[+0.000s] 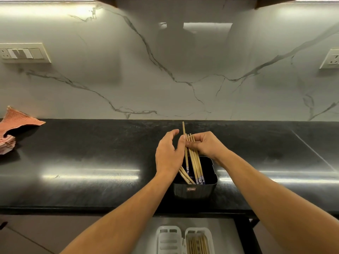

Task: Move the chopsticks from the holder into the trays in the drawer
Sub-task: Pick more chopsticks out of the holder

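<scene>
The right hand (207,145) gripped a bundle of pale wooden chopsticks (194,162) in curled fingers above the black square plastic holder (196,191). The left hand (168,156), its fingers loosely spread, touched one raised chopstick (183,128) with its thumb.

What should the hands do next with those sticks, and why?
Probably lift the bunch straight up and out. The right hand grips the chopsticks, but their patterned ends sit inside the black holder, not yet in the drawer tray.

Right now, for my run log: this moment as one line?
left hand: thumb touches raised chopstick | right hand: grips chopstick bundle | holder: loose chopsticks inside | right tray: stored chopsticks inside
</scene>
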